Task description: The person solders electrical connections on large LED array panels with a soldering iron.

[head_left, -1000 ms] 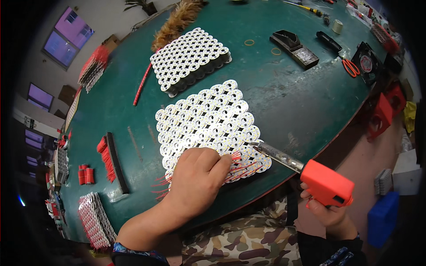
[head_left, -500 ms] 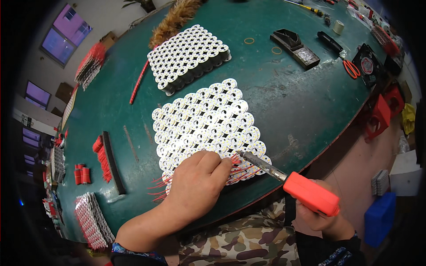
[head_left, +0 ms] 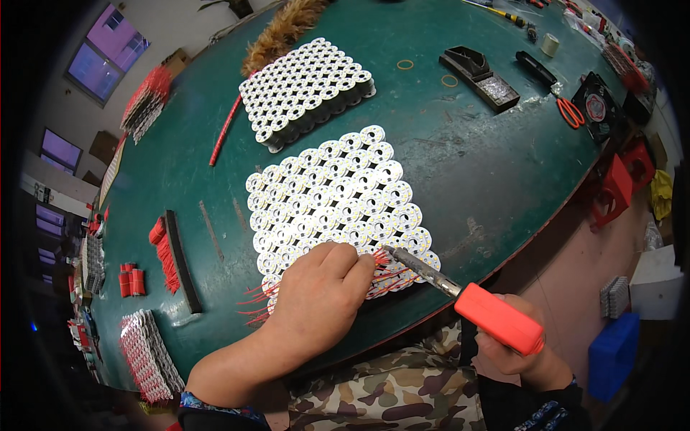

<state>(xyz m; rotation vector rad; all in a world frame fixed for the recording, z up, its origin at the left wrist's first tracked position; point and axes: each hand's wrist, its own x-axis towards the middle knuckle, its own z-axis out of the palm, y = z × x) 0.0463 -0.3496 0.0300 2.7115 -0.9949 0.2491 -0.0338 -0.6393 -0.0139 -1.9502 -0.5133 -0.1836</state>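
A panel of joined round white LED circuit boards [head_left: 323, 190] lies in front of me on the green table. My left hand [head_left: 323, 284] is closed over its near edge, with a bundle of thin red wires [head_left: 381, 260] pinched in it. The wire ends fan out past my thumb, and more strands trail out on the left side of the hand. My right hand [head_left: 514, 345] grips a soldering iron [head_left: 496, 316] by its red handle. The iron's metal tip meets the panel close to the wire ends; whether it touches a wire is too small to tell.
Behind the panel stands a stack of similar boards [head_left: 305, 90], near a brown feather duster [head_left: 284, 36]. Red wire bundles [head_left: 167, 258] and wired boards [head_left: 151, 355] lie left. At the far right are a black tray [head_left: 478, 79] and red-handled scissors [head_left: 570, 111].
The red handle of the soldering iron has shifted slightly left and down with my right hand. Its tip stays near the same spot, and my left hand is practically still.
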